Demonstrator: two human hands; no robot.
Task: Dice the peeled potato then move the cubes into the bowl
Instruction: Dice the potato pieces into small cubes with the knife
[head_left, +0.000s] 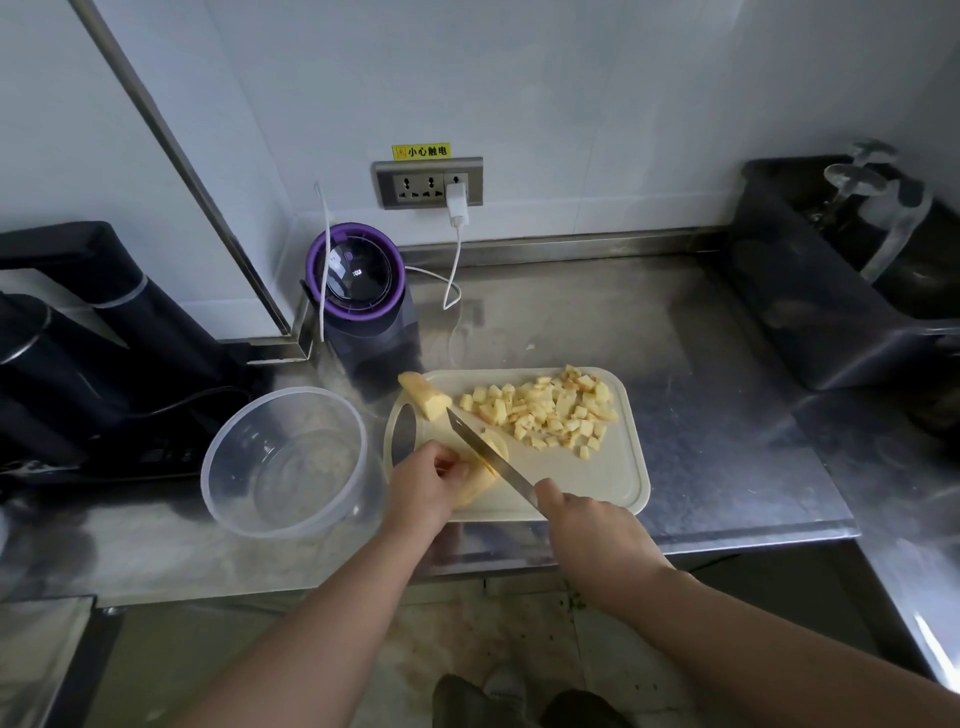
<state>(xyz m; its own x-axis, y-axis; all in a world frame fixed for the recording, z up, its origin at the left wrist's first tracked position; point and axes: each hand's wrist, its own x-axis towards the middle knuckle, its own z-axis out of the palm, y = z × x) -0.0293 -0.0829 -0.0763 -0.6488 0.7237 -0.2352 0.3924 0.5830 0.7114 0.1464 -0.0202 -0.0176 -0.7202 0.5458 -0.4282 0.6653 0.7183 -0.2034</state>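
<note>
Left hand (431, 483) curling over potato slab (480, 486), pinning it on cutting board (597, 483); right hand (587, 530) gripping knife (491, 456), blade crossing slab diagonally. Clear bowl (234, 519) sitting left, nearer left hand.

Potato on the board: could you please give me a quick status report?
Left hand holds potato piece, right hand grips knife, blade on it. Cubes piled on cutting board, bowl empty. Nothing in the way.

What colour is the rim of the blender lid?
Purple rim around a dark lid, best seen in the head view.
</note>
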